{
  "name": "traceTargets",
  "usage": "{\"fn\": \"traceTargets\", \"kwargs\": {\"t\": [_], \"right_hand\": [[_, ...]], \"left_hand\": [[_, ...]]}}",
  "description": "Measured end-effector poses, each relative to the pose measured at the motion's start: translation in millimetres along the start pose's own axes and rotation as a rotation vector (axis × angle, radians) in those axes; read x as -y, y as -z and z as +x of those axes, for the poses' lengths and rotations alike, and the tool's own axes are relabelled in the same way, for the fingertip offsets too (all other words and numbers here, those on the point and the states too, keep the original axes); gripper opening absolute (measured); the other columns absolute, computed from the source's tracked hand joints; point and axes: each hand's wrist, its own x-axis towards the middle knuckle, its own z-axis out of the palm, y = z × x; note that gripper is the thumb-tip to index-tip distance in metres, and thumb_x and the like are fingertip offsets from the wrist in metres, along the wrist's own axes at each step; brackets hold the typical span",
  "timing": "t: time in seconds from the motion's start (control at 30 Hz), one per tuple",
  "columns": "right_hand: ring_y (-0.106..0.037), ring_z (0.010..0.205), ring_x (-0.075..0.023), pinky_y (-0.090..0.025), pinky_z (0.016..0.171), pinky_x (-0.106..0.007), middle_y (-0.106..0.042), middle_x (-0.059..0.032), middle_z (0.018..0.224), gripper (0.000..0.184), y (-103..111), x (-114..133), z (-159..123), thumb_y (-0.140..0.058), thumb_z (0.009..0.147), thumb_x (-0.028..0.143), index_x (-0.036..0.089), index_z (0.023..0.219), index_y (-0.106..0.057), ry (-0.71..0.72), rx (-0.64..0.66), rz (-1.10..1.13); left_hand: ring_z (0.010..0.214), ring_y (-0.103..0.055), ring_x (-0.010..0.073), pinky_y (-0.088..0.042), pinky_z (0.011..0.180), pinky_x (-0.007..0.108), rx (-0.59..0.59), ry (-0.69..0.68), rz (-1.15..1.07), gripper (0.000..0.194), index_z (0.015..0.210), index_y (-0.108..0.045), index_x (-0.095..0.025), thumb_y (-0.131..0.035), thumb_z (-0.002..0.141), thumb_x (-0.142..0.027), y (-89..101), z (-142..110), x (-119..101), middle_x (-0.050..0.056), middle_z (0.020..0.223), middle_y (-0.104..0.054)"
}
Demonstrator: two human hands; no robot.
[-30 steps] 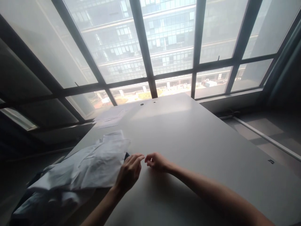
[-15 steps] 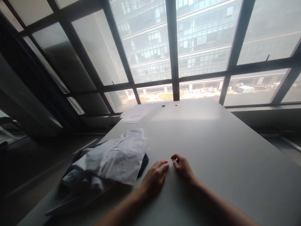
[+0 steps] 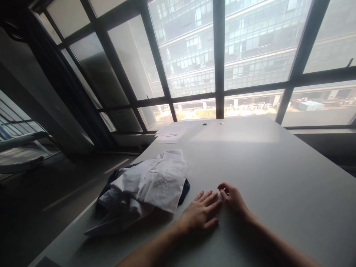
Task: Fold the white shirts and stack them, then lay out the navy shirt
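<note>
Head view, looking down a long white table (image 3: 250, 159) that runs toward tall dark-framed windows (image 3: 189, 55). Two bare hands meet near the lower middle. The left hand (image 3: 201, 212) lies palm down on the table, its fingers somewhat spread and the thumb apart, fingertips pointing toward the right hand. The right hand (image 3: 233, 197) is just beside it, fingers curled in toward the thumb; the area is dim, so I cannot tell whether they pinch anything small. To the left of the hands, and apart from them, sits a rumpled heap of white cloth (image 3: 164, 181) on the near left part of the table. Dark blue fabric (image 3: 184, 191) shows from under its right side, and a shadowed point of cloth sticks out toward the lower left. Beyond the heap, flat sheets of paper (image 3: 171, 130) overlap near the far left corner. Two small round spots, one of them dark, mark the far end. A dark curtain (image 3: 63, 81) hangs at left, and a pale building (image 3: 250, 48) shows through the glass.
</note>
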Motion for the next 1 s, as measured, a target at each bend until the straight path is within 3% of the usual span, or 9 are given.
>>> {"fn": "traceTargets", "kwargs": {"t": [0.43, 0.83, 0.93, 1.0], "right_hand": [[-0.062, 0.072, -0.0197, -0.048, 0.071, -0.031, -0.071, -0.0049, 0.08, 0.02, 4.5, 4.8, -3.9, -0.048, 0.079, 0.022, 0.02, 0.081, -0.068, 0.056, -0.005, -0.043], [-0.06, 0.072, -0.0175, -0.048, 0.072, -0.029, -0.068, -0.0047, 0.087, 0.019, -0.9, 0.9, -1.3, -0.049, 0.079, 0.018, 0.02, 0.085, -0.067, 0.077, -0.033, -0.04], [-0.06, 0.072, -0.0175, -0.048, 0.072, -0.03, -0.067, -0.0045, 0.087, 0.02, -1.9, -0.6, -2.9, -0.048, 0.079, 0.019, 0.02, 0.085, -0.067, 0.086, -0.028, -0.041], [-0.06, 0.07, -0.0176, -0.048, 0.071, -0.03, -0.066, -0.0042, 0.087, 0.02, -2.4, -2.6, -3.3, -0.047, 0.079, 0.02, 0.02, 0.086, -0.066, 0.089, -0.018, -0.043]], "left_hand": [[0.155, -0.02, 0.0325, -0.019, 0.125, 0.056, 0.002, 0.032, 0.059, 0.074, 0.163, -0.022, -0.03, -0.057, 0.098, -0.037, -5.9, 2.5, -4.0, 0.007, 0.168, -0.023], [0.153, -0.025, 0.0324, -0.022, 0.124, 0.055, -0.019, 0.037, 0.051, 0.069, 0.16, -0.033, -0.03, -0.058, 0.096, -0.034, -16.4, 5.5, 3.0, 0.007, 0.166, -0.029], [0.151, -0.032, 0.0325, -0.027, 0.123, 0.054, -0.033, 0.018, 0.052, 0.066, 0.157, -0.039, -0.029, -0.061, 0.096, -0.035, -7.6, 4.3, -1.6, 0.009, 0.163, -0.037], [0.147, -0.04, 0.0302, -0.03, 0.122, 0.051, -0.051, -0.001, 0.075, 0.065, 0.156, -0.041, -0.031, -0.064, 0.095, -0.036, 8.4, -2.6, 0.3, 0.008, 0.159, -0.044]]}}
